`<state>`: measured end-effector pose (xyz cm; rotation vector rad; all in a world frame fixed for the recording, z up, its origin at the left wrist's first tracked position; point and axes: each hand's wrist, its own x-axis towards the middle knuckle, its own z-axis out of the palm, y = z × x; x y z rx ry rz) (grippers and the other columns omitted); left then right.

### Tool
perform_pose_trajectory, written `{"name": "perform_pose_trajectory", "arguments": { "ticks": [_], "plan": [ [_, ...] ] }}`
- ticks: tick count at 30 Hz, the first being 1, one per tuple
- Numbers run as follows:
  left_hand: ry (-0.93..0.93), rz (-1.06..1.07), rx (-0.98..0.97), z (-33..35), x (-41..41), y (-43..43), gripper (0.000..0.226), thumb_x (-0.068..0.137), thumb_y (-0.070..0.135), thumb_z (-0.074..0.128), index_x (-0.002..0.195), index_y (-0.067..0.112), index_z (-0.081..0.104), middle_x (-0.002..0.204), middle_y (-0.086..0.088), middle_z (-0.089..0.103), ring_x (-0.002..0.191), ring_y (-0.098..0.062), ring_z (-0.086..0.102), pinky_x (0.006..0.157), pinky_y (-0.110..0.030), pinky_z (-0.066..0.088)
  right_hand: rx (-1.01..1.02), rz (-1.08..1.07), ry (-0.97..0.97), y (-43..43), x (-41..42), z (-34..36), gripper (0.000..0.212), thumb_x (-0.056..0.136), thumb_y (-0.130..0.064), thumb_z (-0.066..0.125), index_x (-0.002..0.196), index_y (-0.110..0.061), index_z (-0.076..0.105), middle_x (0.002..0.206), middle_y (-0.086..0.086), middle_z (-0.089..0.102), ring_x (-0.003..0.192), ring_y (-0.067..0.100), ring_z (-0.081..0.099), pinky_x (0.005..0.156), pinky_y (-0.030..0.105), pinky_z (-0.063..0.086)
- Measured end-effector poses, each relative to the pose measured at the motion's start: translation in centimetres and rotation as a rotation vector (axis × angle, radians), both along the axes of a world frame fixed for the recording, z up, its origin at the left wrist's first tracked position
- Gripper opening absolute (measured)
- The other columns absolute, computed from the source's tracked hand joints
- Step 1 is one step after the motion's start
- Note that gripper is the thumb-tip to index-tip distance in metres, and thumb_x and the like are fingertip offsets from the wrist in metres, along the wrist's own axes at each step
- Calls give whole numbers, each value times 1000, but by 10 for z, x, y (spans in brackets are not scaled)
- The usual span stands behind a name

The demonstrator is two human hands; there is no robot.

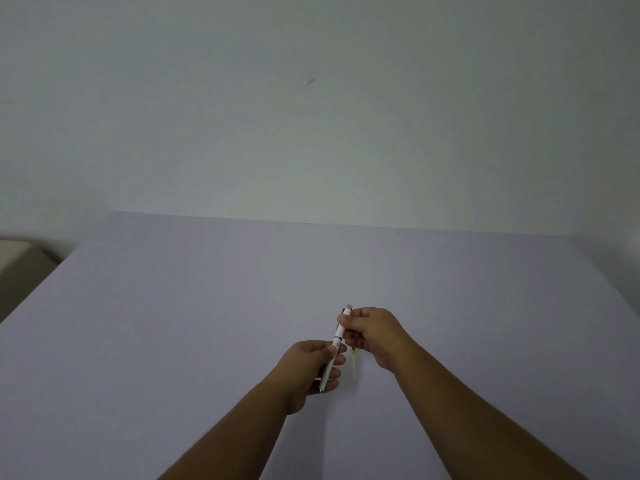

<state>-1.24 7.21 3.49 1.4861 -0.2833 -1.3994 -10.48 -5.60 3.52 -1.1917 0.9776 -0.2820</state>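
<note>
Pen (337, 344): over the surface (173, 341), tip toward 6 o'clock. My left hand (311, 368) grips its lower barrel and my right hand (372, 336) pinches its top. Thin yellow refill (354, 367): just beside, at the pen's 3 o'clock. Step, I judge: twisting the barrel. Next move needs opposed turns and a firm hold.

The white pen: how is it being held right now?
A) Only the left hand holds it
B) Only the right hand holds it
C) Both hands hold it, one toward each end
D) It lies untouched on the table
C: the left hand grips the lower part of the white pen, while the right hand pinches its upper part.
</note>
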Motion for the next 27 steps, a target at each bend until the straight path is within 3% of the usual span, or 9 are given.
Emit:
{"name": "perform_pose_trajectory", "arguments": {
  "ticks": [4,7,9,12,15,17,19,27],
  "plan": [
    [34,39,41,-11,3,-5,18,94,15,53,97,7,70,83,-9,69,62,-18,62,56,-26,56,-6,-1,29,-1,6,-10,12,83,-21,68,78,-10,71,76,6,70,65,15,63,63,24,55],
    [-6,35,79,-24,6,-10,13,93,16,57,98,12,68,89,-11,65,71,-20,63,61,-26,57,-58,-115,99,-6,10,-23,20,86,-31,63,83,-12,69,79,6,69,66,16,63,74,31,58],
    [-15,53,115,-34,7,-16,13,94,17,56,98,12,67,89,-11,64,72,-21,64,58,-25,58,-144,-177,216,-9,8,-36,21,89,-30,56,81,-13,66,80,7,68,66,18,63,81,38,57],
    [-120,72,178,-52,7,-27,14,93,19,58,95,12,69,75,-6,63,63,-17,58,54,-22,52,-315,-101,442,-11,1,-56,20,88,-22,51,84,-10,66,88,11,70,87,30,67,88,44,55],
    [-373,3,246,-73,6,-37,13,90,24,59,83,21,70,68,1,61,61,-12,52,56,-20,42,-432,15,589,-6,-2,-74,17,86,-20,55,86,-9,68,95,13,72,95,31,65,83,35,52],
    [-467,-17,267,-83,4,-42,9,88,25,61,88,21,69,73,6,64,64,-8,56,53,-17,40,-433,35,628,-1,-1,-83,14,85,-23,60,84,-11,66,94,12,72,91,28,65,80,34,52],
    [-525,-18,285,-89,2,-47,9,86,26,64,93,20,67,76,10,64,67,-3,57,51,-15,38,-437,34,653,2,1,-91,15,85,-26,61,84,-11,64,93,12,72,89,28,66,79,34,53],
    [-677,-49,293,-98,-1,-60,10,85,23,65,83,29,58,65,20,55,60,5,52,49,-8,34,-444,7,700,3,3,-100,15,85,-23,59,92,-12,64,94,10,71,87,26,66,78,37,56]
  ]
}}
